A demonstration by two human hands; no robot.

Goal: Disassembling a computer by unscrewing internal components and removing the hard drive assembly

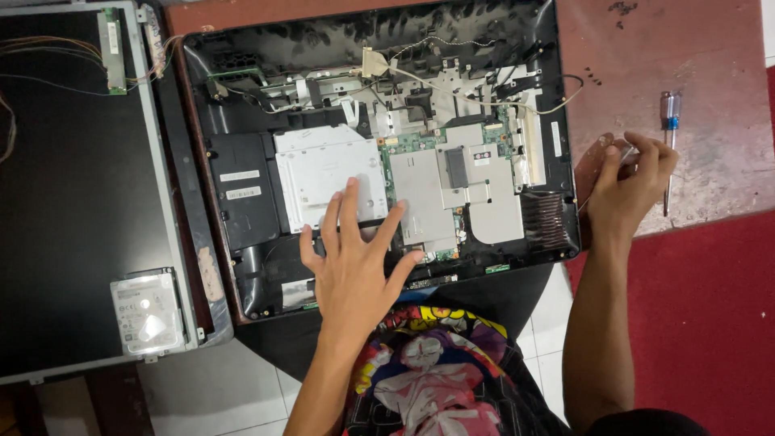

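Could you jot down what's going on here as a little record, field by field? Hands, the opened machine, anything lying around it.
Setting: opened computer chassis on a reddish table, seen from above
Left hand: fingers spread, flat on the silver drive and metal shield
Right hand: on the table beside the chassis, closed on something small; what it is cannot be told
Screwdriver: on the table, just beyond the right hand
Screen panel: lying to the left, face down
Hard disk: resting on the panel's corner

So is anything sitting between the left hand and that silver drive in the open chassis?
Nothing visible. The left hand lies spread with its fingertips already on the silver drive. The right hand is off to the side, near the screwdriver.
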